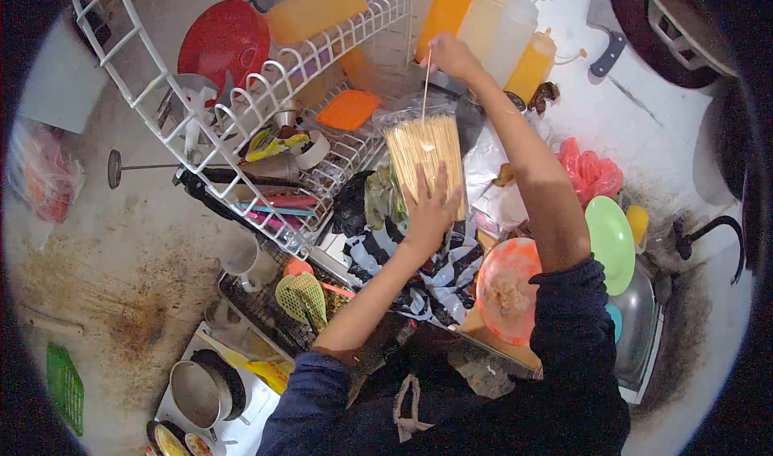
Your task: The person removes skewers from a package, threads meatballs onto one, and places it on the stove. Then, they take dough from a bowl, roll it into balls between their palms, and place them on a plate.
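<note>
A clear plastic bag of bamboo skewers (pixel 421 146) stands in the middle of the head view, its top open. My left hand (pixel 431 206) lies against the lower front of the bag with its fingers spread. Above the bag's mouth, my right hand (pixel 452 56) is closed in a pinch on the upper end of a single bamboo skewer (pixel 426 86). The lower end of that skewer is still among the others in the bag. Beneath my left forearm are crumpled black-and-white striped plastic bags (pixel 439 275).
A white wire dish rack (pixel 233 154) with a red bowl (pixel 224 49) is at left. Sauce bottles (pixel 509 37) and a knife (pixel 608 53) lie beyond my right hand. An orange bowl of minced-looking food (pixel 509 291) and a green plate (pixel 609 245) sit at right; a pot (pixel 196 393) is lower left.
</note>
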{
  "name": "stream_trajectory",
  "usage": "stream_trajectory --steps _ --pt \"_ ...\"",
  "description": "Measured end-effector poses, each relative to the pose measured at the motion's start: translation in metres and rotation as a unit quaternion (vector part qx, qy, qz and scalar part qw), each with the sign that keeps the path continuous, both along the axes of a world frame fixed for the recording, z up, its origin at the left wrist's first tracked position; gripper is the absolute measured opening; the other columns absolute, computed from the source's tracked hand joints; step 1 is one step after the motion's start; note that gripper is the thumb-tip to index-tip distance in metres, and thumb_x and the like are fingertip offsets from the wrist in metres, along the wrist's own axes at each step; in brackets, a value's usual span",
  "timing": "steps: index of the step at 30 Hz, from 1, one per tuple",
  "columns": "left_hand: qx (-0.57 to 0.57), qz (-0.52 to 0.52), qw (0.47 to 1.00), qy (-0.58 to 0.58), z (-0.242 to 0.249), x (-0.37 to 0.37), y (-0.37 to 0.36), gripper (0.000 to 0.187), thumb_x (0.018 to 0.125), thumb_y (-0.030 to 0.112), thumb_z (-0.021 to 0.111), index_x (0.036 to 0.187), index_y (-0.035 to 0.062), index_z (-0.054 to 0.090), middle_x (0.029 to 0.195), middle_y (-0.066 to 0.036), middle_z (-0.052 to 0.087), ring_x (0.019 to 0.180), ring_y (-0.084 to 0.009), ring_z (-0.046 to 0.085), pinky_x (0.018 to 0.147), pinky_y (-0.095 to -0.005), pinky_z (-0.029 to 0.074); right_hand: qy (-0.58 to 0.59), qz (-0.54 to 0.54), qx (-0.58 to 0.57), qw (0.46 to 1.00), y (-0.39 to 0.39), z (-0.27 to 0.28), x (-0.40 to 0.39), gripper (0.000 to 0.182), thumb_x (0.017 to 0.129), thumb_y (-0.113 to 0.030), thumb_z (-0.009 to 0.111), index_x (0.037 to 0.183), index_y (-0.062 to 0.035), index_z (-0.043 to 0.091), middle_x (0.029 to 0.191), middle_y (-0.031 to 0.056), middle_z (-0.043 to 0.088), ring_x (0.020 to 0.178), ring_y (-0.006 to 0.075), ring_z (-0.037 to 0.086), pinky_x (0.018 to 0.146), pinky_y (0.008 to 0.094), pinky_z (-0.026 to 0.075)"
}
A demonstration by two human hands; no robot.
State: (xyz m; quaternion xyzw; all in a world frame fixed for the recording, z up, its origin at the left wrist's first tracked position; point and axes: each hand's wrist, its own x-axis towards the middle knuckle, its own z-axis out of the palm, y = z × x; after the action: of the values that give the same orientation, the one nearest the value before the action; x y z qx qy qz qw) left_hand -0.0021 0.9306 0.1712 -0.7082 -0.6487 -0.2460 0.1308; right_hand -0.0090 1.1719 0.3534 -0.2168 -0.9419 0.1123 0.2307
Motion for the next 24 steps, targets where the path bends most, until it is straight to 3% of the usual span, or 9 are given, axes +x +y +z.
stream_trajectory --steps 2,3,5,7,9,13,16,19,24 --pt "-0.010 -0.036 0.999 -0.020 0.005 -0.004 -0.006 0.046 0.078 0.012 0.054 0.123 0.0166 0.050 0.146 -0.020 0.013 0.129 -0.0546 0.009 0.091 -0.0719 0.023 0.245 -0.153 0.044 0.957 -0.018 0.015 0.011 0.024 0.078 -0.024 0.059 0.078 0.0002 0.062 0.069 0.0150 0.064 0.074 0.0364 0.062 0.070 0.0425 0.049" --pt "-0.008 -0.040 0.999 -0.021 0.009 -0.009 -0.009 0.046 0.078 0.012 0.054 0.123 0.0166 0.050 0.146 -0.020 0.013 0.129 -0.0546 0.009 0.091 -0.0719 0.023 0.244 -0.156 0.047 0.956 -0.026 0.028 0.019 0.024 0.078 -0.024 0.059 0.078 0.0002 0.062 0.069 0.0150 0.064 0.074 0.0364 0.062 0.070 0.0425 0.049" --pt "-0.054 -0.103 0.990 -0.079 0.021 -0.015 -0.013 0.045 0.075 0.012 0.057 0.119 0.0151 0.052 0.146 -0.021 0.014 0.127 -0.0582 0.009 0.090 -0.0740 0.021 0.338 -0.173 0.047 0.924 -0.044 0.056 0.035 0.022 0.089 -0.016 0.046 0.095 0.0039 0.049 0.079 0.0109 0.067 0.068 0.0174 0.065 0.067 0.0289 0.050" --pt "-0.072 -0.078 0.992 -0.070 0.043 -0.015 -0.017 0.042 0.074 0.014 0.059 0.115 0.0096 0.051 0.141 -0.022 0.023 0.124 -0.0542 0.022 0.093 -0.0661 0.028 0.373 -0.165 0.073 0.910 -0.057 0.077 0.050 0.022 0.090 -0.017 0.045 0.096 0.0041 0.050 0.079 0.0101 0.067 0.066 0.0172 0.064 0.067 0.0290 0.050" --pt "-0.022 -0.128 0.924 -0.361 0.064 -0.019 -0.021 0.039 0.079 0.018 0.060 0.113 0.0028 0.048 0.127 -0.023 0.038 0.115 -0.0452 0.038 0.093 -0.0509 0.036 0.407 -0.162 0.100 0.893 -0.073 0.100 0.072 0.022 0.091 -0.017 0.044 0.096 0.0042 0.050 0.078 0.0093 0.066 0.064 0.0170 0.063 0.067 0.0291 0.050" --pt "0.314 -0.037 0.908 -0.277 0.128 0.019 -0.035 0.043 0.087 0.024 0.056 0.118 -0.0021 0.044 0.111 -0.021 0.050 0.101 -0.0346 0.051 0.090 -0.0375 0.039 0.349 -0.044 -0.009 0.936 -0.153 0.129 0.128 0.017 0.091 -0.014 0.045 0.101 -0.0002 0.047 0.076 0.0129 0.065 0.068 0.0205 0.064 0.063 0.0279 0.050" --pt "0.165 -0.158 0.896 -0.380 0.156 0.064 -0.056 0.042 0.093 0.023 0.048 0.127 -0.0005 0.042 0.120 -0.014 0.052 0.099 -0.0256 0.055 0.091 -0.0359 0.040 0.338 0.022 -0.005 0.941 -0.200 0.134 0.180 0.016 0.092 -0.013 0.044 0.099 0.0007 0.047 0.074 0.0113 0.064 0.065 0.0166 0.062 0.061 0.0260 0.048" --pt "0.032 -0.260 0.876 -0.405 0.163 0.121 -0.081 0.036 0.097 0.023 0.038 0.122 -0.0010 0.049 0.093 -0.008 0.065 0.067 -0.0124 0.058 0.068 -0.0248 0.047 0.368 0.088 -0.084 0.922 -0.238 0.136 0.232 0.015 0.093 -0.012 0.042 0.098 0.0015 0.047 0.072 0.0094 0.062 0.062 0.0130 0.058 0.058 0.0253 0.047" --pt "-0.048 -0.343 0.765 -0.544 0.167 0.221 -0.116 0.032 0.097 0.022 0.037 0.113 0.0000 0.055 0.070 -0.006 0.064 0.053 -0.0077 0.052 0.052 -0.0236 0.041 0.339 -0.010 -0.100 0.935 -0.306 0.104 0.335 0.021 0.091 -0.019 0.045 0.096 -0.0003 0.053 0.072 0.0078 0.063 0.065 0.0158 0.060 0.060 0.0286 0.048"
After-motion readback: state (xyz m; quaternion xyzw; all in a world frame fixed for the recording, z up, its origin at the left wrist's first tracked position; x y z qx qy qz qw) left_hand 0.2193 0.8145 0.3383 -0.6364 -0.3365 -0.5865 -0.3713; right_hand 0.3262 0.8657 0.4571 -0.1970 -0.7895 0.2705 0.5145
